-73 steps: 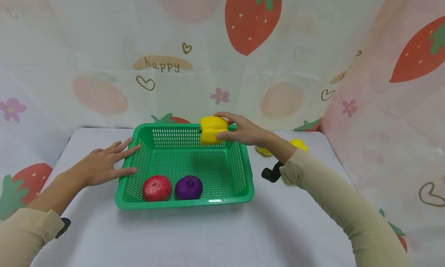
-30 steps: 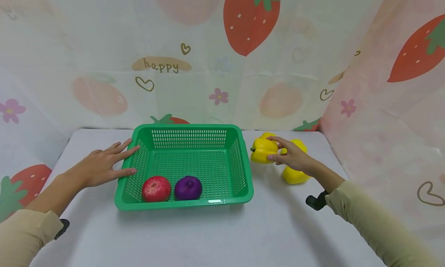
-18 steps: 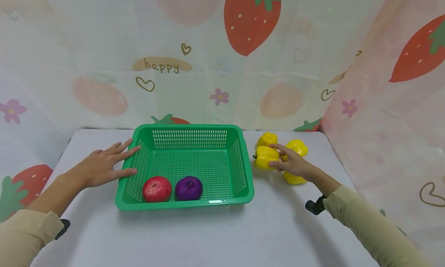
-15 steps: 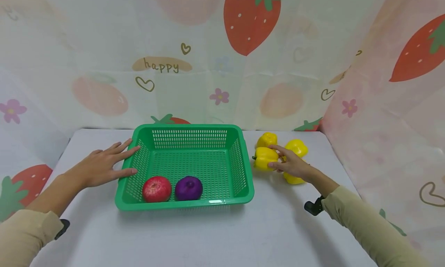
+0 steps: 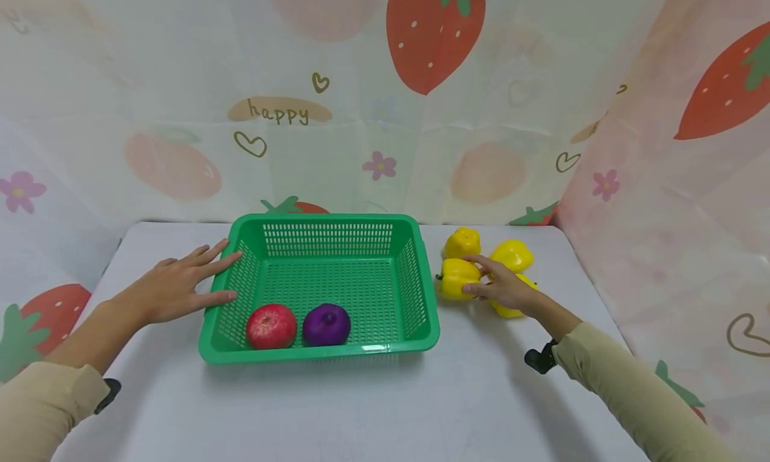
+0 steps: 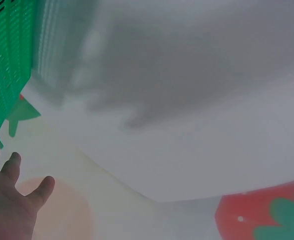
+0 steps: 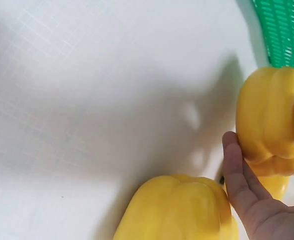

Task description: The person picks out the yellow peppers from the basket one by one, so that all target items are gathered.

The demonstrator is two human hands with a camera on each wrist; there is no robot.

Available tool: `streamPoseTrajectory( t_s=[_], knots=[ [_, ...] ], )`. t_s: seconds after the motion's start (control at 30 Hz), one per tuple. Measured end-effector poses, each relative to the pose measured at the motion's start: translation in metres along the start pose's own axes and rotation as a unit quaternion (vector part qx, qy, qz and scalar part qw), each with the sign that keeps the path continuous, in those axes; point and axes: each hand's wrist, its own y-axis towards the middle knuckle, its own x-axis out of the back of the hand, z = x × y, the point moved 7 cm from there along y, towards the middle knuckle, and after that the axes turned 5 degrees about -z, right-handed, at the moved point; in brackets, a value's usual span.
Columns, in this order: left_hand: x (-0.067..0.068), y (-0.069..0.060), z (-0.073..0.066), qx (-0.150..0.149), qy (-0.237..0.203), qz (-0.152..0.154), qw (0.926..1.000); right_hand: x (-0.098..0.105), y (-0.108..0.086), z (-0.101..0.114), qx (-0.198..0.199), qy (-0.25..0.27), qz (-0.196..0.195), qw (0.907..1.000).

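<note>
In the head view my right hand (image 5: pixel 504 287) grips a yellow bell pepper (image 5: pixel 457 279) just right of the green basket (image 5: pixel 319 356), thumb on the near side and fingers on the far side. Its stem points left toward the basket. The right wrist view shows the same bell pepper (image 7: pixel 266 115) between thumb and fingers; whether it touches the table I cannot tell. My left hand (image 5: pixel 180 285) lies with spread, straight fingers on the basket's left rim. Inside the basket, along the front, sit a red pomegranate-like fruit (image 5: pixel 271 327) and a round purple vegetable (image 5: pixel 327 325).
More yellow bell peppers lie around my right hand: one behind (image 5: pixel 462 243), another farther right (image 5: pixel 512 255) and a partly hidden one (image 5: pixel 508 309) beneath the hand. A white cloth (image 5: pixel 337 415) covers the table. Printed curtains (image 5: pixel 385 128) stand behind and at the sides.
My right hand has carried the yellow bell pepper from above the basket to the right, outside it, then lowered it toward the table. My left hand has stayed on the rim.
</note>
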Motion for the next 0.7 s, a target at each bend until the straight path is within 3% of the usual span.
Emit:
streamPoseTrajectory(
  t_s=[0.3, 0.7],
  knots=[
    [-0.0003, 0.0, 0.0, 0.003, -0.004, 0.006, 1.0, -0.0013, 0.0031, 0.0002, 0.004, -0.082, -0.014, 0.9965],
    [0.0024, -0.0006, -0.0012, 0.0, -0.006, 0.005, 1.0, 0.0046, -0.0008, -0.0004, -0.034, -0.096, 0.013, 0.9948]
  ],
)
